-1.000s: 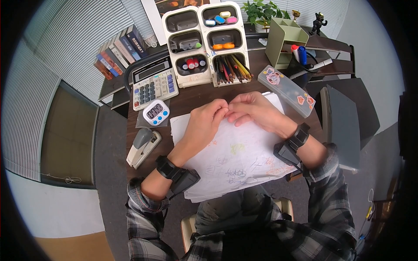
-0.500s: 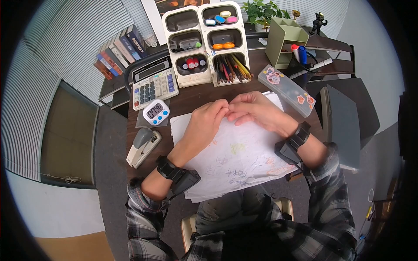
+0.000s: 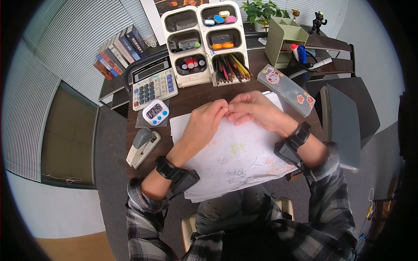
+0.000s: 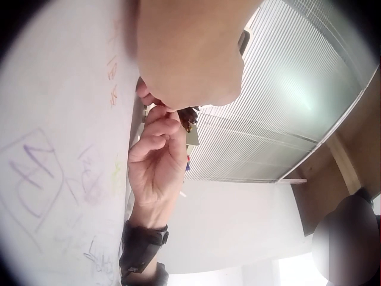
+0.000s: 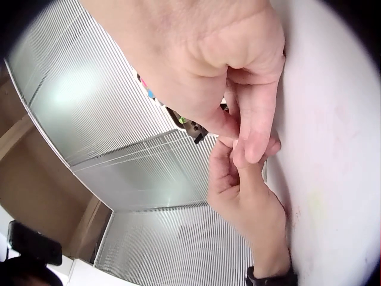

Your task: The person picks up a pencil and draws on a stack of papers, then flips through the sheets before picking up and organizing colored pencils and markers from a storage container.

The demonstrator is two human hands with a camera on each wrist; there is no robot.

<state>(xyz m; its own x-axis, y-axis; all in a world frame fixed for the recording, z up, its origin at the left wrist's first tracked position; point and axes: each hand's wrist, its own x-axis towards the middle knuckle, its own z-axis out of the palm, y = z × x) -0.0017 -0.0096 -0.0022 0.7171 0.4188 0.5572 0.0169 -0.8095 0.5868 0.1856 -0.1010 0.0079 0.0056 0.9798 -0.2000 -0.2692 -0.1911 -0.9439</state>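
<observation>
The left hand [image 3: 203,121] and right hand [image 3: 257,111] meet at their fingertips above the upper part of white paper sheets [image 3: 217,174] with coloured scribbles. In the left wrist view, the right hand [image 4: 158,170] shows its palm side, fingers loosely bent, beyond the large near left hand [image 4: 190,53]. The right wrist view has the right hand [image 5: 202,65] touching the thumb and finger area of the left hand [image 5: 247,202], whose fingers are loosely bent. No object shows between them; anything tiny there is hidden by the fingers.
Around the paper are a stapler [image 3: 143,148], timer [image 3: 156,112], calculator [image 3: 154,85] and sticker-covered pencil case [image 3: 287,90]. Behind stand a white organizer [image 3: 207,48] with pencils and markers, a green holder [image 3: 285,41] and a black pen cup [image 3: 300,71].
Both hands stay in the same place and pose, fingertips together. The timer's last digit looks different from the oldest frame.
</observation>
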